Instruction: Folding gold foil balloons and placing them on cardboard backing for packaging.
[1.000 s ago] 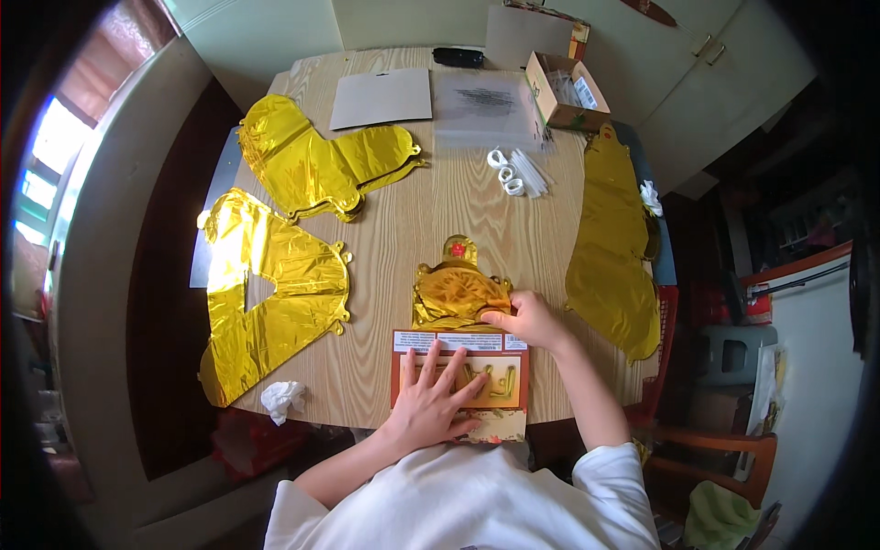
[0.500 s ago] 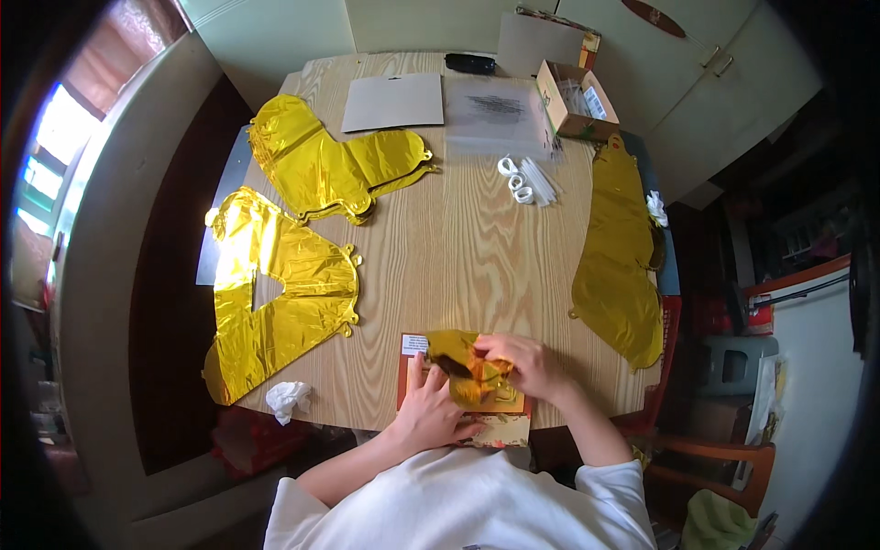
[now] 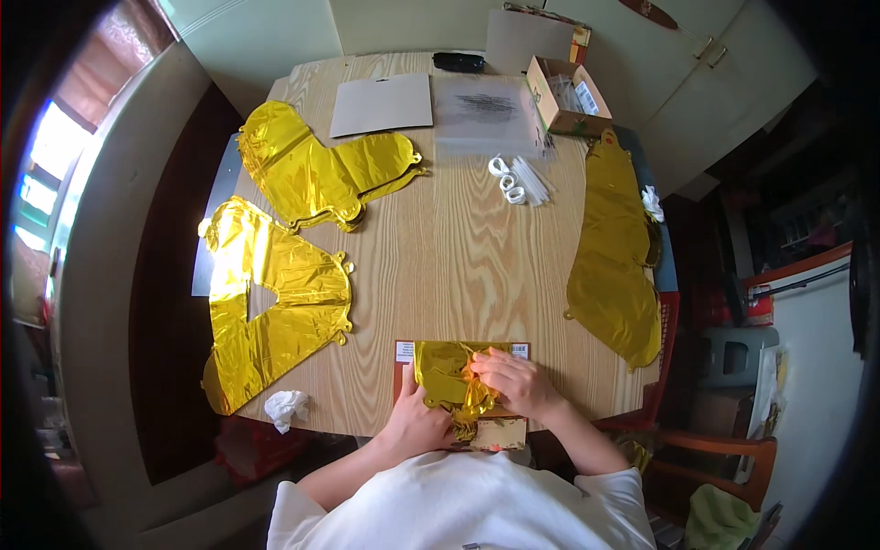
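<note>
A small folded gold foil balloon (image 3: 440,371) lies over a printed cardboard sleeve (image 3: 502,434) at the table's near edge, close to my body. My left hand (image 3: 417,422) is at the foil's lower left, one finger stretched along the left side and the others curled at its edge, partly hidden by it. On the right, my right hand (image 3: 513,380) has its fingers closed on the crinkled foil. Two flattened gold foil balloons, one upper (image 3: 302,165) and one lower (image 3: 307,284), lie on the left. A long gold foil balloon (image 3: 612,247) lies along the right side.
White ribbon rolls (image 3: 507,183) and thin clear straws (image 3: 532,179) sit beyond my hands. Farther back are a grey card (image 3: 380,105), a clear plastic bag (image 3: 486,124), a black pouch (image 3: 458,62) and an open cardboard box (image 3: 573,115). Crumpled tissue (image 3: 286,409) lies front left.
The small gold foil has been spread flatter over the cardboard sleeve, covering more of my left fingers. My right hand has come down slightly, and my left hand's fingers have curled in.
</note>
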Motion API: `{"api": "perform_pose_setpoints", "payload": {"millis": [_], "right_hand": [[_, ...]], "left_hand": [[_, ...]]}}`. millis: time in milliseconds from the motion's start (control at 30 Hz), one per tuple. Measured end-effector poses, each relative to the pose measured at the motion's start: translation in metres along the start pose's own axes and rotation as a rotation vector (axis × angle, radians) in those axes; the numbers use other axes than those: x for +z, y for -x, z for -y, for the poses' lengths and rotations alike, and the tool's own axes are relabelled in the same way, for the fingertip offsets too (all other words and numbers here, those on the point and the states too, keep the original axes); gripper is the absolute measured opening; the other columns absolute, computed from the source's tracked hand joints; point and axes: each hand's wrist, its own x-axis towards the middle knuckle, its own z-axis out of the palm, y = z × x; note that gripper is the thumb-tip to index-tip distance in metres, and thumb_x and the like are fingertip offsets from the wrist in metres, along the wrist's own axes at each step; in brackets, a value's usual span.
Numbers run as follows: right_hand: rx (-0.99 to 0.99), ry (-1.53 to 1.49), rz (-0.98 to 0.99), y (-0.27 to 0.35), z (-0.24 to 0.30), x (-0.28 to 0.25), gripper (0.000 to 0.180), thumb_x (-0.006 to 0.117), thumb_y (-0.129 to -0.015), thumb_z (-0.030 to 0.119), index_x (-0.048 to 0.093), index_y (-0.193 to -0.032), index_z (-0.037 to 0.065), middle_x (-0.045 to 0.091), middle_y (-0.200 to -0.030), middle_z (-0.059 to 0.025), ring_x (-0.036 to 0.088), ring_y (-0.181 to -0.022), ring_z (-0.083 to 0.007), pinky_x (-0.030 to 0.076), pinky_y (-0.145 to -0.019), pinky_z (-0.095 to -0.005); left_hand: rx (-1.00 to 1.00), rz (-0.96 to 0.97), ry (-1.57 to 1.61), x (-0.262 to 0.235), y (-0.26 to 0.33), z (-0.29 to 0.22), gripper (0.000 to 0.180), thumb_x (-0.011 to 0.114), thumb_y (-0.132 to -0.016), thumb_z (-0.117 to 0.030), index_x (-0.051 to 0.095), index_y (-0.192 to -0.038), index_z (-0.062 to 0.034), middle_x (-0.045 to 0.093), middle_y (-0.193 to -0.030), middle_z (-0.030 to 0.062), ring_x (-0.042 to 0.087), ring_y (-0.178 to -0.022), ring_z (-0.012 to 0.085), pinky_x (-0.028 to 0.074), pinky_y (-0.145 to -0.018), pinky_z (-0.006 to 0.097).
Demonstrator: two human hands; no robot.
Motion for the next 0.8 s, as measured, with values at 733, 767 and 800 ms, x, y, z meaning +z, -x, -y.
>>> {"api": "perform_pose_setpoints", "payload": {"millis": [733, 767, 800], "right_hand": [[-0.018, -0.067, 0.048, 0.003, -0.007, -0.003, 0.015, 0.061, -0.080, 0.001, 0.065, -0.094, 0.003, 0.069, -0.113, -0.0081, 0.064, -0.114, -0.0254, 0.051, -0.102, -0.0423], [-0.020, -0.067, 0.052, 0.004, -0.007, -0.004, 0.015, 0.060, -0.081, 0.001, 0.065, -0.095, 0.003, 0.069, -0.113, -0.0081, 0.064, -0.114, -0.0253, 0.050, -0.102, -0.0423], [-0.022, -0.067, 0.056, 0.004, -0.007, -0.005, 0.016, 0.060, -0.081, 0.001, 0.065, -0.096, 0.003, 0.069, -0.114, -0.0080, 0.064, -0.114, -0.0252, 0.050, -0.102, -0.0423]], "left_hand": [[0.150, 0.097, -0.097, -0.011, -0.016, 0.053, 0.056, 0.055, -0.088, -0.017, 0.046, -0.142, -0.0041, 0.048, -0.146, 0.0127, 0.041, -0.139, 0.0281, 0.030, -0.116, 0.043], [0.149, 0.097, -0.100, -0.011, -0.015, 0.052, 0.057, 0.055, -0.088, -0.017, 0.046, -0.143, -0.0040, 0.048, -0.146, 0.0128, 0.041, -0.139, 0.0282, 0.030, -0.117, 0.043], [0.149, 0.104, -0.104, -0.011, -0.015, 0.052, 0.057, 0.055, -0.088, -0.017, 0.045, -0.143, -0.0038, 0.047, -0.146, 0.0131, 0.041, -0.139, 0.0284, 0.029, -0.117, 0.043]]}}
